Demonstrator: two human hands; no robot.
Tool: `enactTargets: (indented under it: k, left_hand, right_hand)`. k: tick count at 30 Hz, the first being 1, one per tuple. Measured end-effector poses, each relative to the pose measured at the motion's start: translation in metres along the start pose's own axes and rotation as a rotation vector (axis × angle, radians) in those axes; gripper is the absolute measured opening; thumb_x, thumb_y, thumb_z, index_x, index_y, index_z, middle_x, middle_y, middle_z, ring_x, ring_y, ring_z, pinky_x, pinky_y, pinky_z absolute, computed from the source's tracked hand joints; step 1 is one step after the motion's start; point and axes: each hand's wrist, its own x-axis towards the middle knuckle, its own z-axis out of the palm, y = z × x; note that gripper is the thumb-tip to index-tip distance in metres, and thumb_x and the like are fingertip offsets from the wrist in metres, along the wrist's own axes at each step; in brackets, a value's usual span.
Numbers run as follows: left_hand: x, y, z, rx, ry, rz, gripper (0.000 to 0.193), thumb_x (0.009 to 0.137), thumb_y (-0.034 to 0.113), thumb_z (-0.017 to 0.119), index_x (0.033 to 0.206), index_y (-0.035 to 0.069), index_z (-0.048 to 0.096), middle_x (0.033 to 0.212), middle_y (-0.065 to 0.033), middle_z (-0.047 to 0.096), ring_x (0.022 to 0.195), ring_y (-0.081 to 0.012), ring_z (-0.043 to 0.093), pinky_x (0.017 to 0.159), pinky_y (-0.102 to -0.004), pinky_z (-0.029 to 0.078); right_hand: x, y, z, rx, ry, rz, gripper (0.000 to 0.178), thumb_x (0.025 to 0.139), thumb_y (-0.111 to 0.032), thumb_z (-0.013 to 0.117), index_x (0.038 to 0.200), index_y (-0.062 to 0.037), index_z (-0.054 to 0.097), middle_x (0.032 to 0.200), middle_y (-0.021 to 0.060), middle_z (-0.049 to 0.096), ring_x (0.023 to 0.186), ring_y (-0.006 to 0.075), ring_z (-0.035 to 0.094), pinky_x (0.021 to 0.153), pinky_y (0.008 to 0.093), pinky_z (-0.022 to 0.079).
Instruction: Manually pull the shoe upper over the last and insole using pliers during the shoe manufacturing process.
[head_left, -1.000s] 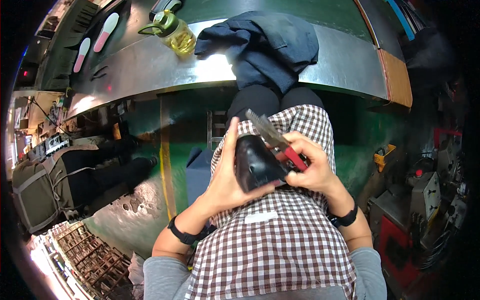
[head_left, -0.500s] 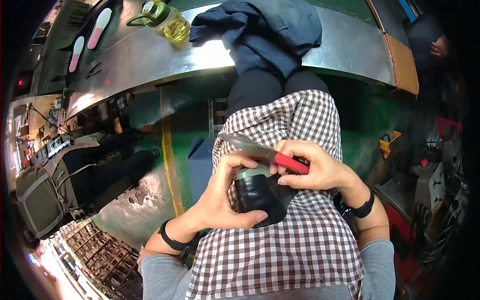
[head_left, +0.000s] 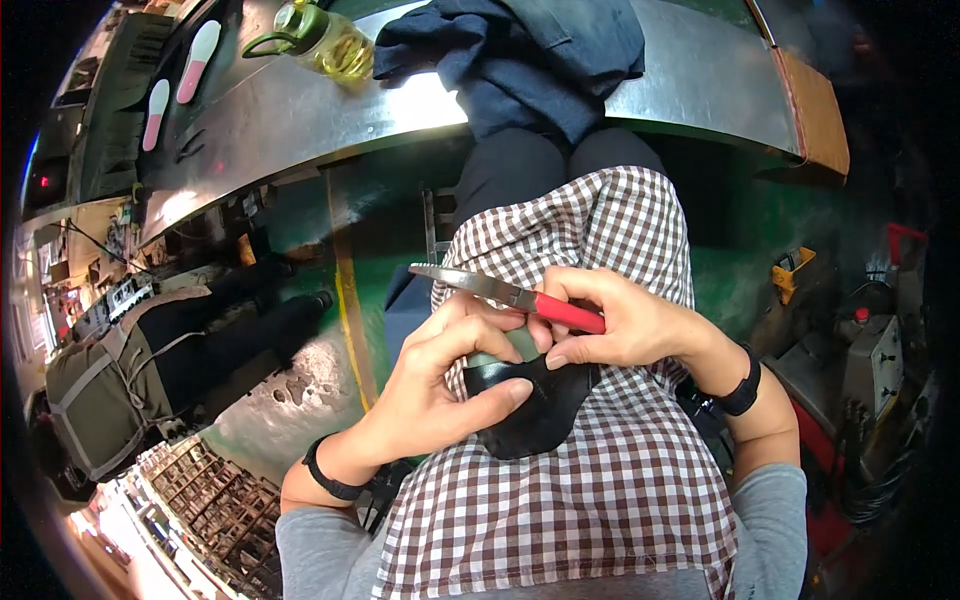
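Note:
A black leather shoe upper (head_left: 540, 415) rests on my lap over a checked apron, a grey-green piece (head_left: 487, 358), perhaps a shoe last, showing at its far edge. My left hand (head_left: 440, 370) grips it from the left, the thumb flat on the leather and the other fingers curled over the green part. In my right hand (head_left: 610, 320) are pliers with a red handle (head_left: 568, 313), their dark metal jaws (head_left: 470, 282) pointing left above my left fingers. The right thumb and fingertips also touch the upper's edge. The fingertips hide part of that edge.
Ahead is a metal bench (head_left: 290, 125) bearing a dark blue cloth (head_left: 500, 60), a green-lidded bottle (head_left: 335, 45) and two pink-and-white insoles (head_left: 198, 60). Another person (head_left: 130, 370) is at the left. A machine with a red button (head_left: 862, 315) stands at the right.
The pliers have shifted slightly left and lie flatter. My left fingers have moved further over the green part, and the black upper has turned slightly in my hands.

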Motion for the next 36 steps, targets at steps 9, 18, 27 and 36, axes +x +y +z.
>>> enactTargets:
  k: [9,18,27,36]
  left_hand:
    - [-0.001,0.015,-0.008,-0.028,0.166,-0.331,0.009,0.090,0.004,0.069,0.090,0.001,0.060,0.123,-0.0181,0.061,0.113,-0.0209,0.059,0.099,-0.0343,0.045]
    - [-0.018,0.007,-0.014,-0.184,0.316,-0.492,0.012,0.094,0.003,0.065,0.087,0.001,0.055,0.122,-0.0243,0.066,0.095,-0.0118,0.063,0.086,-0.0275,0.051]
    - [-0.027,-0.015,-0.006,-0.152,0.491,-0.506,0.014,0.094,0.002,0.062,0.084,0.003,0.053,0.110,-0.0218,0.071,0.081,-0.0050,0.057,0.077,-0.0215,0.047]
    - [-0.011,-0.001,0.010,-0.606,0.194,-0.241,0.078,0.086,0.020,0.078,0.146,0.000,0.032,0.153,-0.0188,0.040,0.138,-0.0213,0.042,0.106,-0.0308,0.040]
  right_hand:
    - [0.013,0.039,0.010,-0.423,0.252,-0.314,0.041,0.085,-0.038,0.077,0.088,-0.0029,0.057,0.087,0.0079,0.050,0.081,0.0242,0.050,0.075,0.0373,0.042]
    - [0.035,0.057,0.026,-0.202,0.262,-0.189,0.051,0.082,-0.047,0.076,0.089,-0.0022,0.054,0.084,0.0093,0.046,0.078,0.0247,0.049,0.070,0.0367,0.038]
    - [0.054,0.066,0.036,-0.408,0.233,-0.174,0.052,0.085,-0.051,0.070,0.092,-0.0017,0.057,0.086,0.0135,0.055,0.085,0.0304,0.054,0.077,0.0411,0.042]
    - [0.018,0.056,0.012,0.121,0.306,-0.165,0.027,0.091,-0.024,0.070,0.103,-0.0014,0.062,0.085,0.0032,0.055,0.075,0.0127,0.053,0.070,0.0294,0.043]
